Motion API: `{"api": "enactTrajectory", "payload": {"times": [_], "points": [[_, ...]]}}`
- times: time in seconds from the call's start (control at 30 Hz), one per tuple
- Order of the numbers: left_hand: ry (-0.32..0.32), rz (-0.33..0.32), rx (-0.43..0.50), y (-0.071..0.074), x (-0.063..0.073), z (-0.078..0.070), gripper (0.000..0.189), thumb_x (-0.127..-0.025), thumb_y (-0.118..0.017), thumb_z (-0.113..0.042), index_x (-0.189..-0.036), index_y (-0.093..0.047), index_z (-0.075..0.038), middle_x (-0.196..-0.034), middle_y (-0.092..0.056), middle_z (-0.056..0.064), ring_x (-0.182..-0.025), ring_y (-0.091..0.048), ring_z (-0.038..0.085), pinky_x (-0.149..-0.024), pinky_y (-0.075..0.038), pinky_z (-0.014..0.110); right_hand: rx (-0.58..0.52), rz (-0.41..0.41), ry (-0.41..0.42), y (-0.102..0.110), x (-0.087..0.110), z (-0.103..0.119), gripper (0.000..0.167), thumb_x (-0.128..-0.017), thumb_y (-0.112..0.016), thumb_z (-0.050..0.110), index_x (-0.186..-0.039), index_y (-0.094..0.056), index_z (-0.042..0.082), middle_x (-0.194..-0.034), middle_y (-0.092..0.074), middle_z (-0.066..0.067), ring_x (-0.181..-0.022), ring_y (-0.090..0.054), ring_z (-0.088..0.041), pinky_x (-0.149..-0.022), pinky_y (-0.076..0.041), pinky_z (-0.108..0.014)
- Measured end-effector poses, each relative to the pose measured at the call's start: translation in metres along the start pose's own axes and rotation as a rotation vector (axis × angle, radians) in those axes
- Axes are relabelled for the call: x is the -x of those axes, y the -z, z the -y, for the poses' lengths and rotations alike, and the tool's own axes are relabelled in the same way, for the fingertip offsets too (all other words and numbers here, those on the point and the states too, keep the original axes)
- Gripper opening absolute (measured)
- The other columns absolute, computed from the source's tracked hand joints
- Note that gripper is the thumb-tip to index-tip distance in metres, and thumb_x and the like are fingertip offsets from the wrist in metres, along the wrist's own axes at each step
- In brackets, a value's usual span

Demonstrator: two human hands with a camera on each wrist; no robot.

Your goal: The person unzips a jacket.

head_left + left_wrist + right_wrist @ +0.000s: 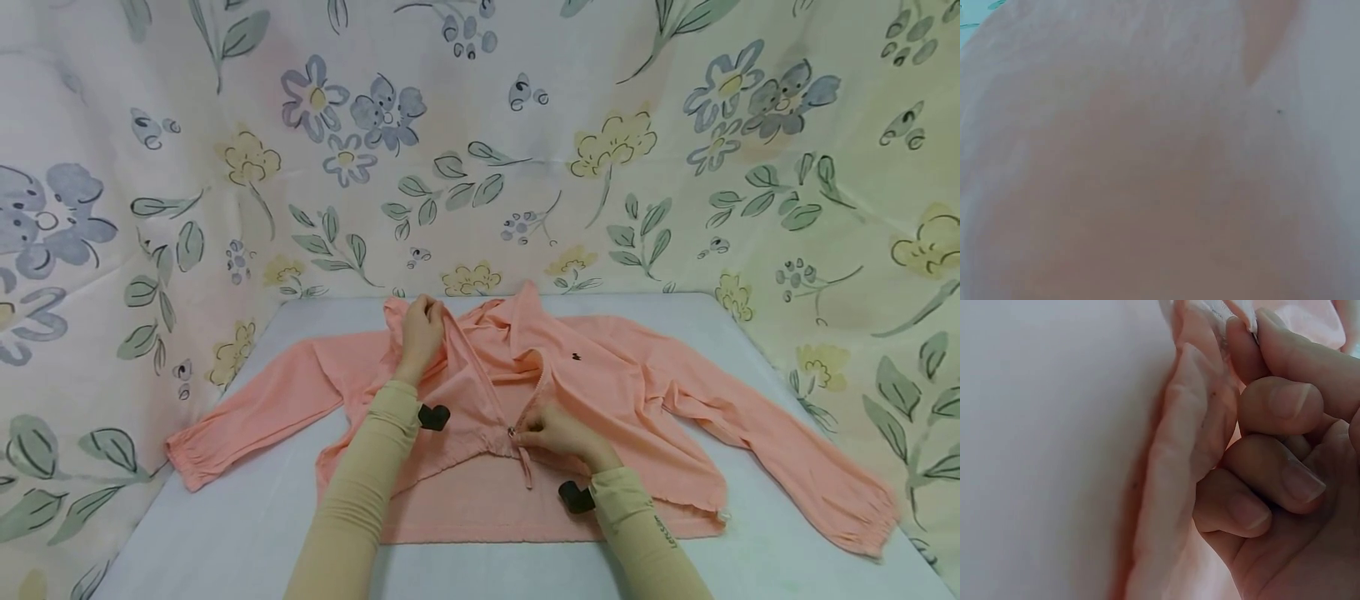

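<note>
A pink zip-up jacket [600, 392] lies spread on the white table, sleeves out to both sides, its front parted in a V above the zipper's lower end. Up near the collar, my left hand [422, 333] grips the front edge and holds that panel raised. My right hand [558, 435] pinches the zipper pull [512, 432] at the hem between thumb and index finger. In the right wrist view, the other fingers curl beside the gathered hem [1169, 456]. Blurred pink fabric [1147, 187] fills most of the left wrist view, where the left hand's hold cannot be made out.
The white table [225, 533] extends around the jacket. A floral curtain [480, 167] hangs behind and along both sides. A drawstring [526, 468] dangles below the zipper, and a pale cord stopper [723, 516] sits at the hem's right corner.
</note>
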State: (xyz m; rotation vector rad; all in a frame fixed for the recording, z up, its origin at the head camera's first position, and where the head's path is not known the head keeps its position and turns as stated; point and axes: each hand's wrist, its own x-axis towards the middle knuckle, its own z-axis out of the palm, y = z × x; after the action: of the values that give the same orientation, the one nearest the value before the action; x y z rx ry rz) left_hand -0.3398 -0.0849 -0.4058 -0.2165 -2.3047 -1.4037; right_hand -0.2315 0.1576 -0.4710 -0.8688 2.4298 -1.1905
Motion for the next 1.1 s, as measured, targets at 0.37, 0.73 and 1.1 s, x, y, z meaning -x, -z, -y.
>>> {"api": "enactTrajectory", "payload": {"times": [0.37,0.73,1.1], "points": [[-0.005,-0.004,-0.006,0.001,-0.002,0.0,0.017,-0.098,-0.045,-0.009,-0.092,-0.055,0.003,-0.081,-0.052,0.014,-0.065,-0.048,0.025,-0.06,-0.039,0.033,0.032,0.021,0.017,-0.002,-0.001,0.002,0.03,-0.089,-0.064,0.02,-0.064,-0.065,0.004,-0.051,-0.029,0.009,-0.044,-0.02,-0.003,-0.046,-0.025,-0.022],[0.09,-0.055,0.036,0.005,-0.002,-0.005,0.016,-0.098,-0.045,-0.011,-0.092,-0.055,0.0,-0.074,-0.046,0.009,-0.063,-0.043,0.02,-0.058,-0.035,0.03,0.021,0.044,-0.002,-0.001,0.001,0.005,0.024,-0.088,-0.065,0.02,-0.069,-0.067,0.006,-0.053,-0.033,0.01,-0.045,-0.022,0.0,-0.046,-0.023,-0.021],[0.099,-0.086,-0.002,0.011,-0.004,-0.008,0.017,-0.098,-0.045,-0.012,-0.093,-0.056,0.0,-0.078,-0.048,0.01,-0.068,-0.044,0.023,-0.061,-0.035,0.032,-0.053,0.068,-0.108,-0.005,0.003,0.007,0.014,-0.088,-0.065,0.022,-0.083,-0.072,0.011,-0.069,-0.053,0.009,-0.054,-0.035,-0.006,-0.051,-0.03,-0.021]]}}
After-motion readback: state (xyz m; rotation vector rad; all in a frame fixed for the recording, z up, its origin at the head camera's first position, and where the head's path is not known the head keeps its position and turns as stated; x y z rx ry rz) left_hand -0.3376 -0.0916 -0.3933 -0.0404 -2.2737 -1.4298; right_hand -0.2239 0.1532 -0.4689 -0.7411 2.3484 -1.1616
